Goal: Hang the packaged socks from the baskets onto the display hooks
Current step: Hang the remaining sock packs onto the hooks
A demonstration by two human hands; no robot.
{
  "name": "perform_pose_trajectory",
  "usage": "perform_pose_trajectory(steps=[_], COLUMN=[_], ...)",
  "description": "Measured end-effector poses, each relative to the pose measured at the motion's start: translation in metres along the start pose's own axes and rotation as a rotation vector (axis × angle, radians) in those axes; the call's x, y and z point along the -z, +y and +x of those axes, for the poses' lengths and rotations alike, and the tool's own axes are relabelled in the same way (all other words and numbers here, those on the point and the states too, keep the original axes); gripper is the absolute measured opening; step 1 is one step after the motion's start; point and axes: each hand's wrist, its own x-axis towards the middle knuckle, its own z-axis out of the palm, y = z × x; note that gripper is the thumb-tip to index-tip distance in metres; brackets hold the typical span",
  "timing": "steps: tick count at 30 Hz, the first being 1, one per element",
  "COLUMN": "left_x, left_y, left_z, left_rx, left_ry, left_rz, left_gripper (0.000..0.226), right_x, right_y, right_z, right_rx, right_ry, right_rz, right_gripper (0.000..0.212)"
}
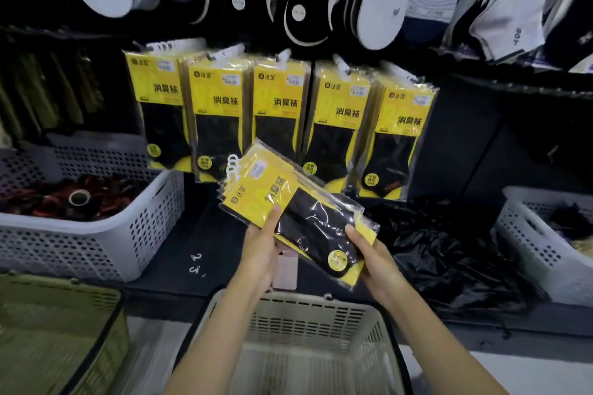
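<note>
I hold a stack of yellow-and-black sock packs [298, 212] tilted, with the white hanger tabs [233, 167] pointing up-left. My left hand [261, 244] grips the stack's left edge, thumb on the yellow card. My right hand [373, 258] grips its lower right corner, thumb on top. Behind the stack, several rows of the same packs [279, 106] hang from the display hooks. A beige basket [308, 308] sits right below my hands; its inside looks bare.
A white perforated basket [134, 228] with dark red and black items and a tape roll stands on the left. Another white basket [526, 240] is at the right edge. Black plastic wrap [442, 253] lies on the dark shelf. An olive basket [61, 330] occupies the lower left. Loose socks hang above.
</note>
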Motion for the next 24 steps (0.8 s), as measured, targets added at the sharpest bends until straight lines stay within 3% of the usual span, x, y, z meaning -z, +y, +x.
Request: perform_pose_trajectory(steps=[4, 6, 9, 11, 15, 20, 24], left_x=[0.002, 0.0, -0.005, -0.006, -0.003, 0.009, 0.026], left_y=[0.032, 0.044, 0.058, 0.066, 0.083, 0.104, 0.124], left_z=[0.008, 0.01, 0.013, 0.014, 0.018, 0.028, 0.045], left_rx=[-0.18, -0.26, -0.33, -0.355, -0.381, -0.363, -0.355], left_ry=[0.036, -0.011, -0.077, -0.091, -0.053, 0.025, 0.116], left_rz=[0.219, 0.312, 0.42, 0.437, 0.446, 0.467, 0.482], left_gripper=[0.027, 0.019, 0.023, 0.024, 0.031, 0.036, 0.046], right_x=[-0.016, -0.036, -0.071, -0.089, -0.106, -0.12, -0.129], right_y=[-0.027, -0.047, -0.071, -0.079, -0.084, -0.087, -0.102], right_z=[0.012, 0.017, 0.023, 0.027, 0.034, 0.049, 0.067], right_rx=[0.244, 0.382, 0.514, 0.595, 0.594, 0.494, 0.469], right_ry=[0.155, 0.106, -0.023, -0.024, -0.029, -0.167, -0.064], right_rz=[-0.324, -0.386, -0.368, -0.33, -0.28, -0.221, -0.144], right_gripper=[0.067, 0.056, 0.036, 0.029, 0.021, 0.023, 0.016])
